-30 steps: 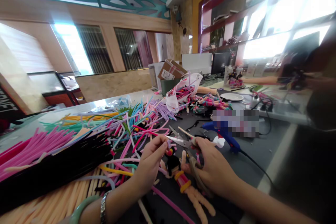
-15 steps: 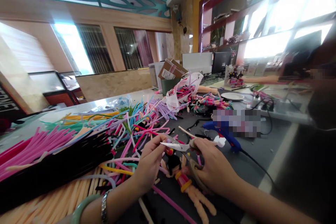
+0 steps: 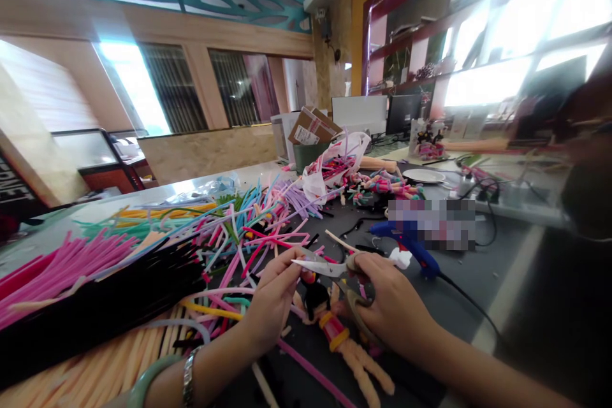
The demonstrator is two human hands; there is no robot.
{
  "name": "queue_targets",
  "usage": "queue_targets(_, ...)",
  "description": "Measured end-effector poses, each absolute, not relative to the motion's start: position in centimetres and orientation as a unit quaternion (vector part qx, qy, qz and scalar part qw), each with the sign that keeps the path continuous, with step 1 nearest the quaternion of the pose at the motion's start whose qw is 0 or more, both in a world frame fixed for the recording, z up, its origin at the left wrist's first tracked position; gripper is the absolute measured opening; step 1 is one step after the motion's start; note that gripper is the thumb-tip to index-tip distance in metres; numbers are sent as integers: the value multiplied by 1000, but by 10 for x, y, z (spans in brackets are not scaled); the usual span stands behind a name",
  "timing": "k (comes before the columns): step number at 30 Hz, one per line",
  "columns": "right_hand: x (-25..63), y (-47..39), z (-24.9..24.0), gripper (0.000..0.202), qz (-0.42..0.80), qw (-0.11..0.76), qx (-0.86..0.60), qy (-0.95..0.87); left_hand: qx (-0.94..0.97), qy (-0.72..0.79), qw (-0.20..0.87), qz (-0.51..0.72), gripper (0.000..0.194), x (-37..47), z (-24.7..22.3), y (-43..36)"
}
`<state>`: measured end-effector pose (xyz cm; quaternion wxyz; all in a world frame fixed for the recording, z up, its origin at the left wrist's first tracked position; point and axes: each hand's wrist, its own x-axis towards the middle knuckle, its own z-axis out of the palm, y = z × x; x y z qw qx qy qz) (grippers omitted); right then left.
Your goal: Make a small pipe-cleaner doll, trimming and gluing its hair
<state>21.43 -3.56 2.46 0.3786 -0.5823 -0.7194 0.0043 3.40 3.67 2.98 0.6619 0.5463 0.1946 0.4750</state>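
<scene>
Counter (image 3: 468, 293) loaded from left edge to far edge, and both forearms come in over it from the near side! Left hand (image 3: 275, 299) reaches up and inward, back of the hand showing, thumb and forefinger pinched together; right hand (image 3: 389, 296) angles in from the near right corner, its grip clamped on the scissors' handles. Crowding the left edge, a thick black bundle (image 3: 109, 306) of stems, pink stems (image 3: 90, 261) fanned behind it. Just beyond the right hand, the blue glue gun (image 3: 414, 248), nozzle to the left. Right underneath, the doll (image 3: 342, 338), partly hidden by that hand, head by the left hand, legs slanting toward the near edge. And the scissors (image 3: 327, 268): long axis crosswise, tips leftward, right at the left fingertips! Just below those, mostly hidden, a small red-and-yellow piece (image 3: 309, 277) in the pinch.
</scene>
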Motion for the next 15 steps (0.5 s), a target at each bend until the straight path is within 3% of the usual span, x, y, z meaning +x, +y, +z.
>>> queue_targets(8, 212, -36, 26, 11, 12, 359, -601, -714, 556, 225, 638, 483, 15, 34, 30, 39)
queue_targets(15, 213, -36, 27, 15, 56, 347, -624, -698, 584, 255, 596, 489, 16, 33, 29, 44)
